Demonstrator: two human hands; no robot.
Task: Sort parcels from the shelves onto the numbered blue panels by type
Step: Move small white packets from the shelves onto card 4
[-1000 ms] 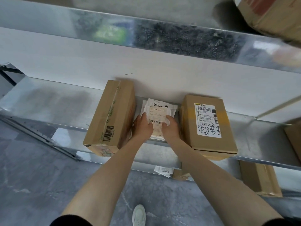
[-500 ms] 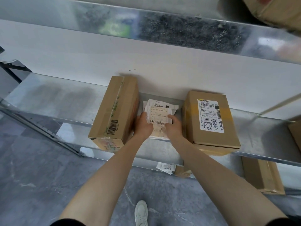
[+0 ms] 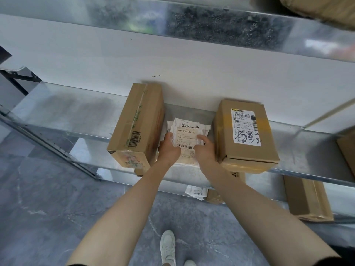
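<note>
Two bare forearms ran up from the bottom of my feed, over a grey floor [image 3: 48, 198] and one white shoe [image 3: 168, 246]. Both hands met at the front edge of the metal shelf [image 3: 67, 114], midway along it.

Left hand [image 3: 170, 148]: thumb lay on top of the white flat parcel [image 3: 189, 139], near its left edge; the other fingers were hidden by the hand, so I could not tell whether they curled beneath. Right hand [image 3: 204, 148]: thumb pressed on the parcel's right side, remaining fingers likewise out of sight. Both hands looked closed onto the parcel's near end, one at each side.

Parcel itself lay flat on the shelf, label up, barcodes readable, near end reaching the shelf's front edge. A second white envelope edge showed from under it at the back.

Left of the parcel, just beside the left hand, stood a long cardboard box [image 3: 136, 123] running from front edge back to the white wall [image 3: 172, 60], its near end overhanging the front edge. Right of it, a flatter labelled box [image 3: 247, 131], scrawled in black marker, also overhanging the front edge.

Lower down, under the shelf: a small white packet [image 3: 196, 191] and another brown carton [image 3: 307, 198] toward the right.

Farthest, along the top of frame, an upper shelf lip [image 3: 211, 25] with a blurred cardboard corner [image 3: 317, 10] at the top right.
</note>
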